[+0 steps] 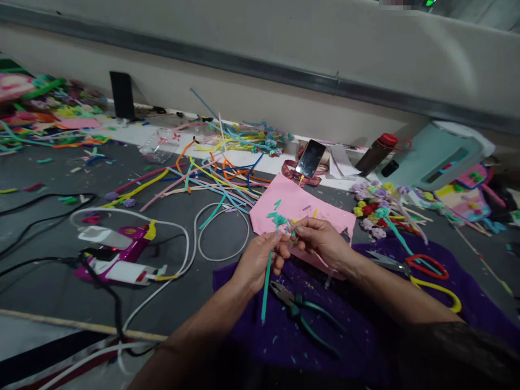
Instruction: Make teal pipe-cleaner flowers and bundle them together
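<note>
My left hand (258, 260) is closed around the stem of a teal green pipe cleaner flower (266, 295), whose fuzzy head shows above the fingers and whose stem hangs down below them. Close beside it, the thumb and fingers of my right hand (325, 241) are pinched together; small coloured bits show at the fingertips, too small to make out. Under both hands lies a pink sheet (300, 200) with cut scraps on it. Pliers (298, 309) rest on a purple cloth (260, 341) just below my hands. Scissors with red and yellow handles (430, 266) lie to the right.
Loose pipe cleaners (215, 179) spread across the dark mat. A magenta hot glue gun (130, 249) with cables lies left. A phone (311, 158), a red-capped bottle (376, 154) and a pale teal container (439, 151) stand behind. Finished small flowers (371, 211) are heaped at right.
</note>
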A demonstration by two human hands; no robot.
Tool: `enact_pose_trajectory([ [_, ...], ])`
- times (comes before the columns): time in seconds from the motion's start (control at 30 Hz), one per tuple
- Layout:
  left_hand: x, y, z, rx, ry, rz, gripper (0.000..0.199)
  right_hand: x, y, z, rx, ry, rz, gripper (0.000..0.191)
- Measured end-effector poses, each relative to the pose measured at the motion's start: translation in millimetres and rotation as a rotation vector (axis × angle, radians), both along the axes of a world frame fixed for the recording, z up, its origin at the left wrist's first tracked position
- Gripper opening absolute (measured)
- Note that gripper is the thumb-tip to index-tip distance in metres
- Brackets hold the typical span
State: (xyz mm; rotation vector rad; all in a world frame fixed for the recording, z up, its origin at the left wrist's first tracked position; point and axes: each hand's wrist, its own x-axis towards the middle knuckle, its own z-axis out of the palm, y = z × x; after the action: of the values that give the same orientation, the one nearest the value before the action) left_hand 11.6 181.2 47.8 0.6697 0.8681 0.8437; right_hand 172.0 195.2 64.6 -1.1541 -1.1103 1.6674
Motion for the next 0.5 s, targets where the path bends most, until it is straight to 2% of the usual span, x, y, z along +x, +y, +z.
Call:
enact_pose_trajectory([
  [0.1, -1, 1, 1.9, 0.001, 0.008, -0.011, 0.032, 6, 3, -3.2, -0.087, 0.076, 0.015, 0.024],
  [0.23, -3, 2, 2.6, 0.005, 0.016, -0.054, 0.03, 10, 2, -5.3, -0.094, 0.072, 0.026, 0.022],
  [0.4, -4, 2, 1.2, -0.05, -0.039, -0.108, 0.025, 11, -6, -3.3, 0.051, -0.078, 0.004, 0.013],
  [0.5, -4, 3, 0.3, -0.091, -0.111, -0.139, 0.021, 12, -11, -1.5, 0.15, -0.191, 0.022, 0.015],
])
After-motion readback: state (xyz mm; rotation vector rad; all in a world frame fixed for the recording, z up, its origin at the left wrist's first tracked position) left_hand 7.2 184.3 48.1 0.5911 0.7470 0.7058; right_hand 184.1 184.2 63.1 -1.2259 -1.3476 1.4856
